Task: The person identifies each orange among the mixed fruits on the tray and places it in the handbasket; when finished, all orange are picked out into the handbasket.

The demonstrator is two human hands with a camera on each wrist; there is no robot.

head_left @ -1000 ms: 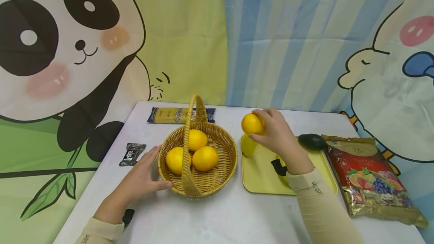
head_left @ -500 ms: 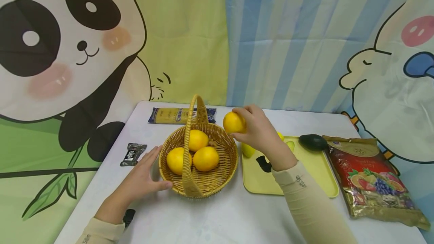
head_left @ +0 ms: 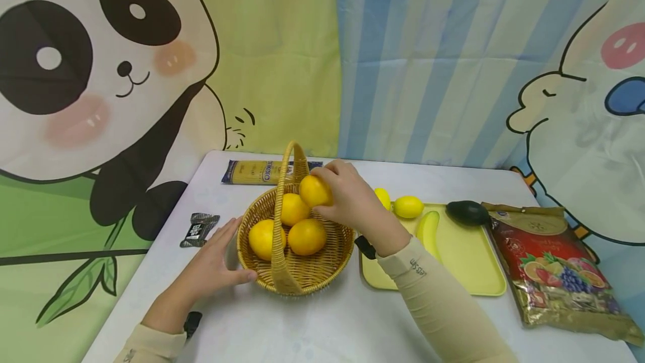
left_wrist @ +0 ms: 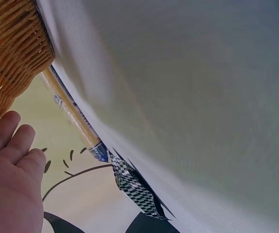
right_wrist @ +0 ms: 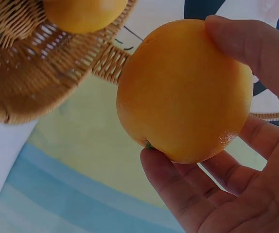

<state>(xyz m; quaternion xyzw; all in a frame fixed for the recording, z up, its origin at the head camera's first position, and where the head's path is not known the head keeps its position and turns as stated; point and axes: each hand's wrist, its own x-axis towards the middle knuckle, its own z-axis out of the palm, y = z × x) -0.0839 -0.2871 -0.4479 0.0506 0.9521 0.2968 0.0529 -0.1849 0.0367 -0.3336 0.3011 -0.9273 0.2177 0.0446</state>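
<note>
An orange (right_wrist: 183, 92) is gripped between the thumb and fingers of my right hand (head_left: 350, 195). In the head view this orange (head_left: 314, 190) hangs over the back right part of a wicker basket (head_left: 322, 279) with a tall arched handle. Inside the basket lie three more oranges (head_left: 307, 237), close together on the left and in the middle. My left hand (head_left: 214, 265) touches the basket's left side, its fingers straight and the thumb near the front rim. From the left wrist, the left hand's fingertips (left_wrist: 25, 138) show just under the woven wall (left_wrist: 13, 53).
Right of the basket is a yellow tray (head_left: 468, 262) with lemons (head_left: 409, 206), a banana (head_left: 429, 234) and an avocado (head_left: 467, 213). A red and gold bag (head_left: 559, 268) lies beside it. Behind the basket is a pasta pack (head_left: 252, 172); at left, a small black packet (head_left: 199, 230).
My right hand has carried the orange leftward from above the tray to over the basket. The left hand and the basket have stayed in place.
</note>
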